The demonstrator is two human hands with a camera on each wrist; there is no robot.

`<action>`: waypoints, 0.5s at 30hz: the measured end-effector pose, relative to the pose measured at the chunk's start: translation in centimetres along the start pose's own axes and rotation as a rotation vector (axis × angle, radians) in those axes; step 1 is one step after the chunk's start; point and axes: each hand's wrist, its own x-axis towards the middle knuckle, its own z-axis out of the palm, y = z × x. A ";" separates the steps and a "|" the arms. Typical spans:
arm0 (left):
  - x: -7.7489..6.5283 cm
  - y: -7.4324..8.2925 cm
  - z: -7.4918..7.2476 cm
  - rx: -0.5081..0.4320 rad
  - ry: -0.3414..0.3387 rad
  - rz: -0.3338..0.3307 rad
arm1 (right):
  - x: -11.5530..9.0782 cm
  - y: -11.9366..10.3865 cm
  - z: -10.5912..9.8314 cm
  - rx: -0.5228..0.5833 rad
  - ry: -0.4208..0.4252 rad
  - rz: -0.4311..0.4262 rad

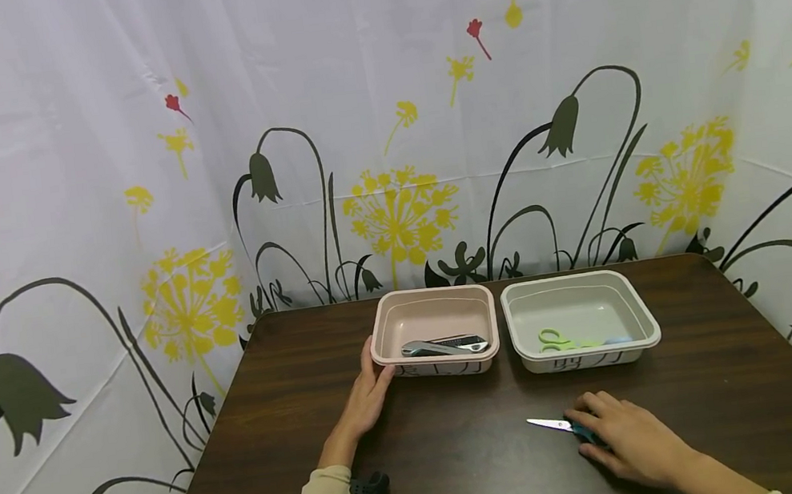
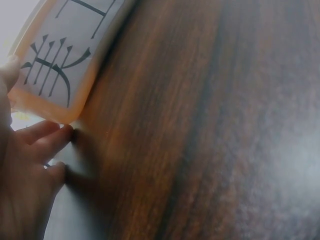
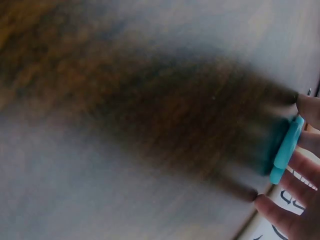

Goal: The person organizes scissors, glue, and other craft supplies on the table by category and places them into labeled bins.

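Observation:
In the head view my left hand (image 1: 370,395) holds the left front corner of a pink plastic box (image 1: 438,305), its thumb by the rim. The left wrist view shows the fingertips (image 2: 65,134) against the box's corner, near a paper label (image 2: 52,65) with black strokes. Inside the box lie a wrench-like metal tool (image 1: 427,348) and a dark-and-silver tool (image 1: 467,341). At right, my right hand (image 1: 629,436) grips scissors (image 1: 555,424) by their teal handle (image 3: 287,150), the blades pointing left. Its fingertips are close to the tabletop; the palm side is partly hidden.
Beside the pink box stands a pale grey-green box (image 1: 567,288), holding light-green scissors (image 1: 554,337) and a light-blue item (image 1: 617,340). Both boxes sit toward the back of the brown wooden table (image 1: 461,449). Behind it hangs a flower-print curtain (image 1: 378,80).

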 end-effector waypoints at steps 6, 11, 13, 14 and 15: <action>0.0 0.0 0.0 0.004 -0.004 0.000 | -0.1 -0.3 0.6 -0.013 0.112 -0.050; 0.1 0.1 0.0 0.005 -0.002 0.000 | 0.0 -0.5 1.0 0.006 0.165 -0.066; 0.0 0.2 -0.1 0.008 -0.002 0.002 | 0.0 -0.5 1.1 0.015 0.171 -0.067; 0.0 0.2 -0.1 0.010 -0.002 0.000 | -0.1 -0.5 1.1 0.016 0.170 -0.067; 0.0 0.2 -0.1 0.012 -0.001 0.001 | -0.1 -0.6 1.1 0.018 0.171 -0.069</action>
